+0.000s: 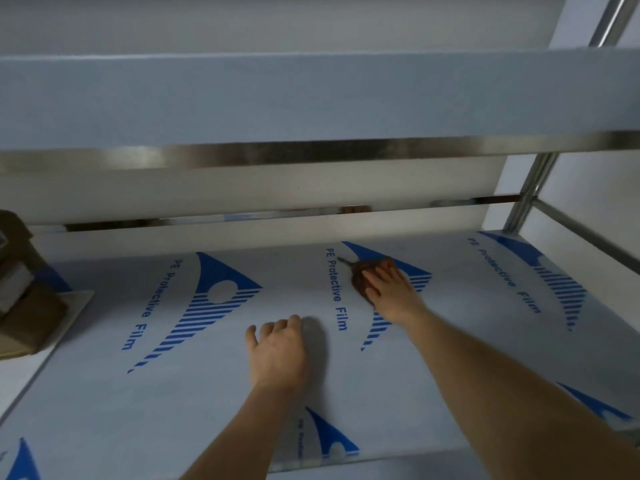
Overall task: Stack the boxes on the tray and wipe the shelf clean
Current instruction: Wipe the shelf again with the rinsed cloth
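Note:
The shelf [242, 393] is a metal board under white film printed with blue marks and "PE Protective Film". My right hand [389, 289] lies flat on a brown cloth [360, 277] far back on the shelf, fingers straight, pressing it down. My left hand [277, 351] rests on the shelf's middle, fingers bent at the knuckles and holding nothing. At the left edge brown cardboard boxes [24, 289] are stacked on a pale tray [74, 308], partly cut off by the frame.
An upper shelf [311, 98] with a steel front edge hangs low over the working shelf. A steel upright post [526, 199] and side rail stand at the back right. A white back panel closes the rear.

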